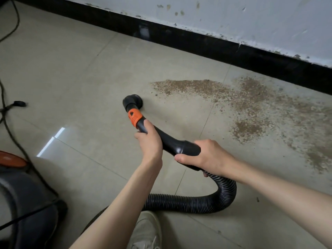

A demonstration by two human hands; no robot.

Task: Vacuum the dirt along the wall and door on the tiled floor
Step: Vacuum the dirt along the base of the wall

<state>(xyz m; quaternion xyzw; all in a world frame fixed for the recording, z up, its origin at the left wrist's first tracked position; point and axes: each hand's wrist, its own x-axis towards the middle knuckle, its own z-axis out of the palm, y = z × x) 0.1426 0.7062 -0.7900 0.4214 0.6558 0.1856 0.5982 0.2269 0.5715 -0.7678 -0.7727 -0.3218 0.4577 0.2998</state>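
Observation:
A black vacuum wand point(168, 139) with an orange collar point(134, 117) ends in a round black nozzle point(133, 101) that sits on the tiled floor point(75, 72). My left hand point(150, 141) grips the wand just behind the collar. My right hand point(203, 156) grips the thicker rear handle where the ribbed hose point(206, 200) joins. Brown dirt point(242, 101) spreads over the tiles to the right of the nozzle, reaching toward the black skirting point(197, 42) below the white wall point(233, 17). The nozzle lies just left of the dirt's near edge.
The vacuum's dark body point(27, 203) with an orange part point(10, 159) stands at the lower left. Black power cords point(10, 126) and a plug point(19, 103) trail along the left side. My light shoe point(146, 230) is at the bottom centre.

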